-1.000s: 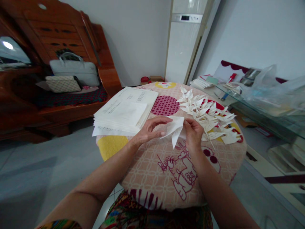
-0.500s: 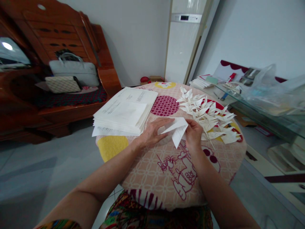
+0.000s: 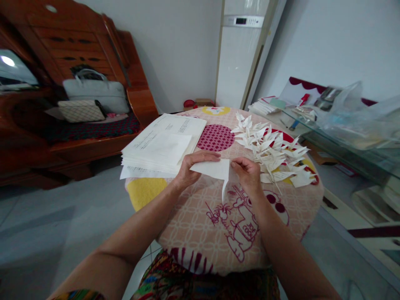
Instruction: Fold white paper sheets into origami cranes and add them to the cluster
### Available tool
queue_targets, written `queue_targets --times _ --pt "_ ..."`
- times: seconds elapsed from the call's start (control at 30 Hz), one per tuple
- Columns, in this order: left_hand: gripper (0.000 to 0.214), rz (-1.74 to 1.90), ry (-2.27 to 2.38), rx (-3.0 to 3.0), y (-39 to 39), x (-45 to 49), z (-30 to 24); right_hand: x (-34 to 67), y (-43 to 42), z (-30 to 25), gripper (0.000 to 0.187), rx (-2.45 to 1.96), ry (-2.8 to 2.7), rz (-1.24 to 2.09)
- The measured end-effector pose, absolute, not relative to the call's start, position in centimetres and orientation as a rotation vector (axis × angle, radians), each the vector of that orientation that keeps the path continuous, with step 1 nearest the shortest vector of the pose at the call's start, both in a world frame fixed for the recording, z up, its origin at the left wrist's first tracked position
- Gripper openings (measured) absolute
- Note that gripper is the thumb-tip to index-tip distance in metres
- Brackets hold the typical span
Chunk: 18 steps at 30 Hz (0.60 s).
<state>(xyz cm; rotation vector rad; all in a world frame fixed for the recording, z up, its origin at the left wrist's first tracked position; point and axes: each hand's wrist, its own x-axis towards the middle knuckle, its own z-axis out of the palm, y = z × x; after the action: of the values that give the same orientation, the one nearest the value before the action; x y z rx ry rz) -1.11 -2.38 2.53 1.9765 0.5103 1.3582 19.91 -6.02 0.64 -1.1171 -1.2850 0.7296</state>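
Note:
A folded piece of white paper [image 3: 212, 168] is held above the table, with a narrow flap hanging down from its right side. My left hand [image 3: 191, 168] grips the paper's left part, fingers along the top and thumb below. At its upper right edge my right hand [image 3: 249, 174] is closed in a pinch; the fingertips behind the edge are partly hidden. Just right of that hand lies a heap of folded paper cranes [image 3: 265, 146]. Left of my left hand sits a thick stack of printed paper sheets [image 3: 150, 143], with smaller blank sheets [image 3: 171, 146] on top.
The round table [image 3: 193, 225] has a patterned pink cloth. At right stands a glass-topped cabinet [image 3: 353, 154] bearing a plastic bag [image 3: 346, 108] and papers. A wooden sofa [image 3: 142, 104] with bags [image 3: 96, 93] is at the left, and a tall white appliance [image 3: 239, 58] stands behind.
The folded paper has turned and moved slightly left, so its broad face shows flat and its flap hangs edge-on. My left hand has shifted a little left; my right fingers have re-gripped.

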Motion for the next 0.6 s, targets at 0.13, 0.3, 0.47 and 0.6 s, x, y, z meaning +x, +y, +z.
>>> queue_targets --times 0.13,0.3,0.47,0.6 --pt "0.031 1.213 0.512 1.969 -2.5 -1.7 3.1 20.1 -6.2 0.7 0.017 -1.128 -1.344 0.734" --pt "0.028 1.062 0.444 2.047 -1.6 -2.3 2.8 20.3 -6.1 0.5 0.017 -1.136 -1.354 0.747" --pt "0.031 1.07 0.44 2.185 -1.7 -1.9 2.7 20.2 -6.3 0.8 0.018 -1.135 -1.322 0.767" --pt "0.031 1.104 0.445 2.331 -2.2 -1.4 2.8 20.0 -6.5 0.9 0.018 -1.143 -1.313 0.77"
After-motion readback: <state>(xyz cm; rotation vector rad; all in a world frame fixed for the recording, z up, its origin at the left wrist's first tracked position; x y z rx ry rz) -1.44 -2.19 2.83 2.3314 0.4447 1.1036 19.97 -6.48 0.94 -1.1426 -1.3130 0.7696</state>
